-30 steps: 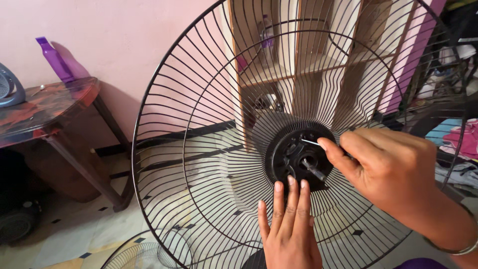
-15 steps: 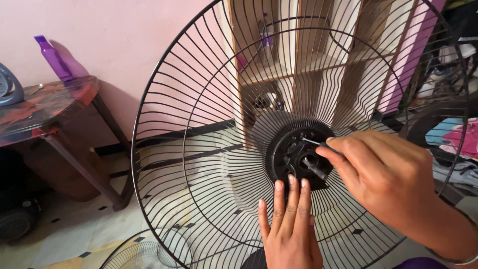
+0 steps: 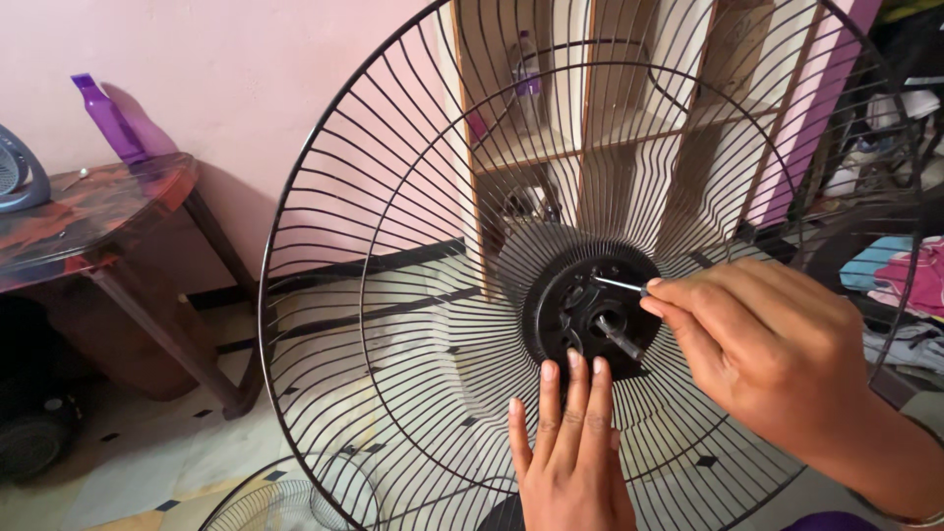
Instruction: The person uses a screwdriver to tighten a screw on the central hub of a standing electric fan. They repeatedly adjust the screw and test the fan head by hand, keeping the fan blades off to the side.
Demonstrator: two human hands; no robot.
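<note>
since the earlier frame the right hand (image 3: 777, 354) has shifted slightly to the right and a little lower, so the thin screwdriver (image 3: 619, 285) it pinches now shows more of its metal shaft between the fingertips and the hub. the left hand (image 3: 570, 452) has barely moved; its fingers stay pressed together and flat, tips touching the lower edge of the black round hub (image 3: 585, 310).

the right hand's fingers are bunched around the handle end of the screwdriver, and the shaft points left into the upper part of the hub, just above the short motor shaft (image 3: 618, 337) that sticks out of the centre. the hub sits at the middle of a large black wire fan guard (image 3: 393, 295), which stands upright and fills most of the view.

behind the guard, a dark wooden side table (image 3: 98, 221) stands at the left against a pink wall, with a purple bottle (image 3: 108, 118) on it. a wooden shelf unit (image 3: 610, 118) shows through the wires.
</note>
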